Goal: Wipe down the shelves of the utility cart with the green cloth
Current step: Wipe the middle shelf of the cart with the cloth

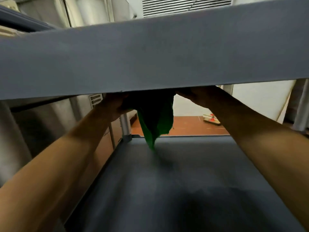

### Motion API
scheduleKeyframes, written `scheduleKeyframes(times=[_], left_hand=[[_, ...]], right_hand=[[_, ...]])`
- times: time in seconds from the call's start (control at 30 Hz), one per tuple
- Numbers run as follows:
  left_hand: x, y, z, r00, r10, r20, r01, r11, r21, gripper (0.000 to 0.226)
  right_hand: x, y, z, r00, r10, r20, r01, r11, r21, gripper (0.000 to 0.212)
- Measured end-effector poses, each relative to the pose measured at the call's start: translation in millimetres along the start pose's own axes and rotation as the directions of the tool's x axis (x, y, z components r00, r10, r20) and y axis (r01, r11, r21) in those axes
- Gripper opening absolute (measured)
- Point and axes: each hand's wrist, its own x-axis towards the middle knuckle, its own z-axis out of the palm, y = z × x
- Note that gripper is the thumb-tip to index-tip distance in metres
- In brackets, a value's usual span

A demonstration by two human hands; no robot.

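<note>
The head view looks in between two tiers of a grey plastic utility cart. The broad grey upper shelf [150, 56] runs across the whole frame as a thick band, and the flat grey lower shelf [192, 181] fills the near and middle ground beneath it.

Both bare forearms reach away from the camera into the gap. The left hand [113, 106] sits just under the upper shelf's bottom edge, left of centre, its fingers curled round a bunched part of the green cloth [155, 119]. The right hand [197, 96] is right of centre, partly hidden by that edge and in deep shadow; its fingertips meet the cloth's upper right corner and seem to pinch it.

The cloth spans between the two hands and hangs in a narrowing point, its tip at the far part of the lower shelf; contact there cannot be judged.

A silver metal post [125, 126] stands at the far left corner. Beyond lie a red-brown floor [187, 126], a white wall [259, 101] and a small tan and red object [211, 119], too small to identify. A stainless steel cabinet [41, 123] stands at left.
</note>
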Motion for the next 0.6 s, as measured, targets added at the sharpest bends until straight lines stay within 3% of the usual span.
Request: scheduleKeyframes(times=[0.03,0.1,0.17,0.23,0.3,0.37,0.5,0.6], left_hand=[[3.8,-5.2,0.7,0.994,0.076,-0.072,-0.069,0.994,0.09,0.009],[8.0,-25.1,-7.1,0.962,0.219,-0.161,-0.147,0.918,0.368,0.011],[5.1,-60.4,-22.8,0.956,0.293,-0.021,-0.193,0.682,0.706,0.015],[-1.3,-97.4,-36.8,0.979,0.155,0.132,-0.188,0.443,0.876,0.022],[-13.3,-129.5,-40.6,0.97,-0.075,0.229,-0.203,0.26,0.944,0.026],[-29.0,-154.9,-37.6,0.947,-0.18,0.265,-0.24,0.147,0.959,0.028],[-47.2,-167.2,-40.8,0.972,-0.141,0.186,-0.148,0.244,0.959,0.041],[-54.9,-159.9,-41.7,0.977,-0.147,0.156,-0.131,0.168,0.977,0.043]], right_hand=[[1.8,5.5,-4.6,0.999,-0.03,-0.042,0.026,0.997,-0.079,0.033],[-1.5,24.4,-14.5,0.987,-0.09,-0.13,0.05,0.959,-0.278,0.02],[-14.4,58.2,-32.2,0.991,-0.12,-0.053,0.056,0.751,-0.658,0.028],[-31.8,93.8,-49.1,0.994,0.015,0.108,0.091,0.421,-0.903,0.039],[-52.1,121.7,-57.3,0.968,0.22,0.123,0.081,0.193,-0.978,0.038],[-71.0,141.1,-54.9,0.945,0.317,0.085,0.037,0.156,-0.987,0.027],[-87.9,155.2,-51.9,0.935,0.35,0.057,-0.02,0.211,-0.977,0.032],[-94.9,152.1,-52.1,0.926,0.375,0.046,-0.047,0.235,-0.971,0.029]])
